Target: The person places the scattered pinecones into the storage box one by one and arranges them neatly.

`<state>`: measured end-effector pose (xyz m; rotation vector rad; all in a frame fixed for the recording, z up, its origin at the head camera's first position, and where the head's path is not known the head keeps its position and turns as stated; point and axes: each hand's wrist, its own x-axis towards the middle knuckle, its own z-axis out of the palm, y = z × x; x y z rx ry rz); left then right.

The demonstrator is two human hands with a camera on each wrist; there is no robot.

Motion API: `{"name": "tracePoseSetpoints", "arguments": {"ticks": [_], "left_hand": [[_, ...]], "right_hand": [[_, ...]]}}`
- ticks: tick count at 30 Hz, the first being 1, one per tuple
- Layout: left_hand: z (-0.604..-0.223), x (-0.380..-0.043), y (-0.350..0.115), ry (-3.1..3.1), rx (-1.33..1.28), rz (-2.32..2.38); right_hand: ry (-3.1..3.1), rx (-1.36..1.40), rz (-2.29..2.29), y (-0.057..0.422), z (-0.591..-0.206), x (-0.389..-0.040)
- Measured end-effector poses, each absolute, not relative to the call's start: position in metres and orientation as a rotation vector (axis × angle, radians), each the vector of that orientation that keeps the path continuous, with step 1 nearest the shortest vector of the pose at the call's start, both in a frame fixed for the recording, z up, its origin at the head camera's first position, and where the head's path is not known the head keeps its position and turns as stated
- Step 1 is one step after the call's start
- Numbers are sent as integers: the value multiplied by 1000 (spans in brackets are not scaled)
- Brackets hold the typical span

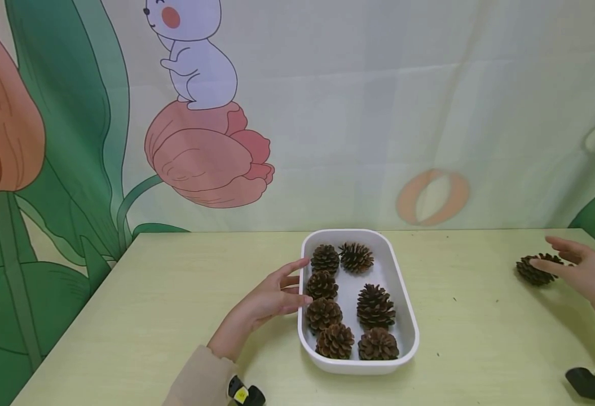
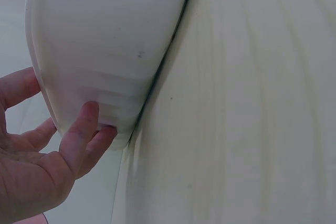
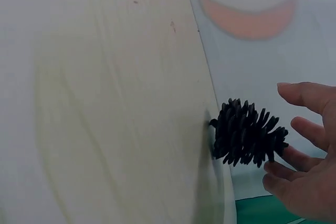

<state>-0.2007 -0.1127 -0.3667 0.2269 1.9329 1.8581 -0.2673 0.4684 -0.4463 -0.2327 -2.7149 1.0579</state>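
Note:
A white tray [image 1: 406, 304] stands at the middle of the table with several brown pine cones in it, among them an upright one [image 1: 375, 307] on the right side. My left hand [image 1: 277, 292] rests its spread fingertips against the tray's left side. In the left wrist view the fingers [image 2: 84, 129] touch the outer wall of the tray [image 2: 110, 35]. Far to the right, a single pine cone [image 3: 247, 134] lies on its side on the table. My right hand [image 1: 589, 273] reaches around it with parted fingers, and in the right wrist view the lower fingertips are right at its scales.
The pale wooden table [image 1: 185, 316] runs back to a hanging cloth [image 1: 327, 141] printed with flowers and a white animal. A few dark specks lie on the tabletop between the tray and the right hand.

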Motion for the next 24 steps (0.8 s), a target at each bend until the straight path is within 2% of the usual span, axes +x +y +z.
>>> {"name": "tracePoseSetpoints", "arguments": {"ticks": [5,14,24], "left_hand": [[-367,-201,-113,1933,230,1857],[-368,-202,-113,1916,225,1864],[-369,-202,-113,1916,241,1863]], "right_hand": [[-2772,-214,1038,457,-438,-260],[-2868,-183,1028,411,-394,-233],[-2886,-188,990,403,-389,-231]]}}
